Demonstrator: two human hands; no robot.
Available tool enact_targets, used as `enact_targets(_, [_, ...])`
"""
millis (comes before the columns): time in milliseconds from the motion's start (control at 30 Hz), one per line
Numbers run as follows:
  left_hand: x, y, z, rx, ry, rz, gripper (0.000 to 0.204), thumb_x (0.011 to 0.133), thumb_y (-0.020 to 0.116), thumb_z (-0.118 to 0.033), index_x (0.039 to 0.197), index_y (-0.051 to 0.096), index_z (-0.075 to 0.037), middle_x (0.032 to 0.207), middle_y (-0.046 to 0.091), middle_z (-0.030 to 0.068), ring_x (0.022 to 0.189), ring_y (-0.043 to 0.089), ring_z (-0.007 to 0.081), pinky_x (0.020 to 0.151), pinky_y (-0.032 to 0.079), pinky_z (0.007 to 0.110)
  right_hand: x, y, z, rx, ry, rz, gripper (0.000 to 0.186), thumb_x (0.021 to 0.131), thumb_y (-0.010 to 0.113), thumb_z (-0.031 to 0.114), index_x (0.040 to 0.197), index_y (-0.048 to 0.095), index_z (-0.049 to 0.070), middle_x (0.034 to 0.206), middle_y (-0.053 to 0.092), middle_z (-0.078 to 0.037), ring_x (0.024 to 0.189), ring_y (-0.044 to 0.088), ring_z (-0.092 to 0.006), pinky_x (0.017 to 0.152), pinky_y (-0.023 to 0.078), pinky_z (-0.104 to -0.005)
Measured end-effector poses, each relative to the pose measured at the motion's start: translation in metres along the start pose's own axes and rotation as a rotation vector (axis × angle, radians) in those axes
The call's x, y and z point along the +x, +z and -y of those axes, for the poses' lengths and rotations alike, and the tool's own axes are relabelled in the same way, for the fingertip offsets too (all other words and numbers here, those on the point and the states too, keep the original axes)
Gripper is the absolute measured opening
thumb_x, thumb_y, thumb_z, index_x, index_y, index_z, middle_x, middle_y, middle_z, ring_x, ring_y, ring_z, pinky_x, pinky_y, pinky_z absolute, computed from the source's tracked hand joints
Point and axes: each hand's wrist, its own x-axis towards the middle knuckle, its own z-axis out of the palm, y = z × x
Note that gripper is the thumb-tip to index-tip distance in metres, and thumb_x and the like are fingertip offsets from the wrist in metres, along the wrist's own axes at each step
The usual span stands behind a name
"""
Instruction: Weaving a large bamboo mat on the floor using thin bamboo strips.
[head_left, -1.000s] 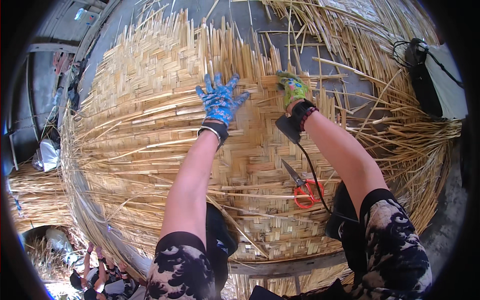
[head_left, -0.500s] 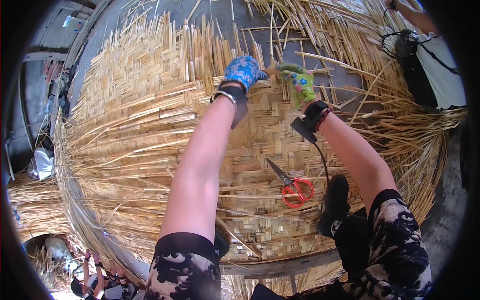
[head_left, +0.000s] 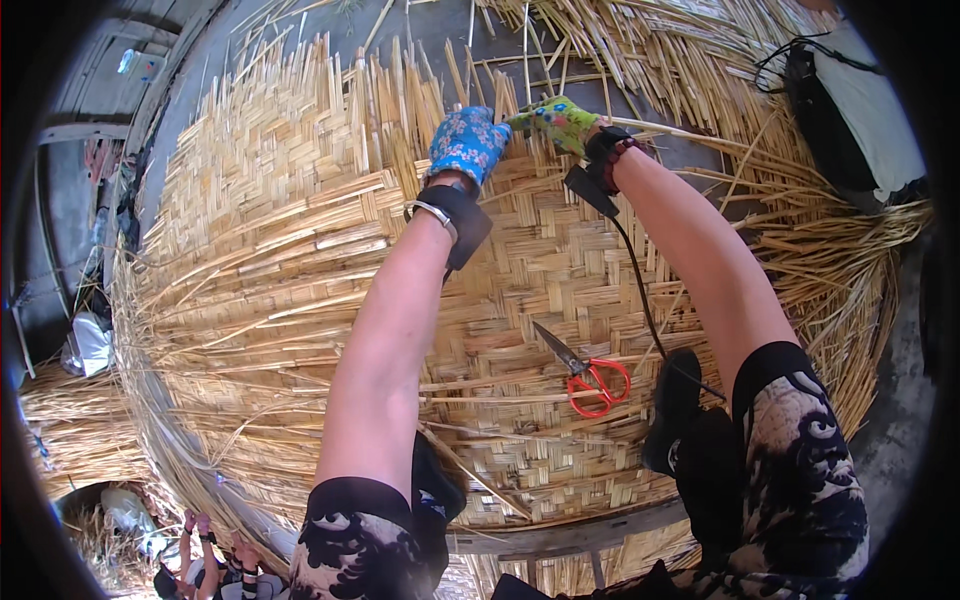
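A large woven straw mat (head_left: 500,270) spreads beneath my arms, its far edge ending in loose upright strips. My left hand (head_left: 467,145), in a blue floral glove, is closed at that edge, its fingers bent round straw strips (head_left: 505,98). Close on its right, my right hand (head_left: 560,123) wears a green floral glove. Its fingers are pressed together on strips and reach toward the left fingertips; the grip itself is partly hidden. Nearer to me, a pair of scissors (head_left: 597,387) with red handles lies on the mat, blades pointing away to the left.
Loose straw (head_left: 660,60) is heaped at the far right, beside a black and white bag (head_left: 850,110). A black cable (head_left: 640,285) hangs from my right wrist down to the mat. My black shoe (head_left: 672,410) stands right of the scissors. Another person (head_left: 215,570) sits at the lower left.
Both hands have shifted a little to the left and away from me, and the gap between them has narrowed. The scissors lie in the same spot on the mat.
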Motion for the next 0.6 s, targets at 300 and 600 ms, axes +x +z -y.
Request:
enact_targets(300, [0.038, 0.027, 0.030, 0.183, 0.231, 0.189, 0.026, 0.070, 0.050, -0.022, 0.085, 0.061, -0.004, 0.090, 0.058, 0.0163, 0.085, 0.054, 0.0317, 0.077, 0.042, 0.037, -0.009, 0.035, 0.002, 0.490, -0.111, 0.285, 0.018, 0.078, 0.047, 0.021, 0.083, 0.056, 0.007, 0.071, 0.058, -0.006, 0.068, 0.056, -0.0192, 0.057, 0.044, -0.0274])
enact_targets(600, [-0.058, 0.020, 0.065, 0.197, 0.056, -0.519, 0.048, 0.075, 0.050, -0.028, 0.121, 0.038, -0.017, 0.121, 0.035, 0.0182, 0.109, 0.037, 0.0318, 0.089, 0.031, 0.042, -0.019, 0.052, 0.022, -1.416, -0.097, -0.225, 0.032, 0.074, 0.059, 0.029, 0.095, 0.053, 0.006, 0.072, 0.054, -0.005, 0.060, 0.054, -0.0143, 0.043, 0.041, -0.0290])
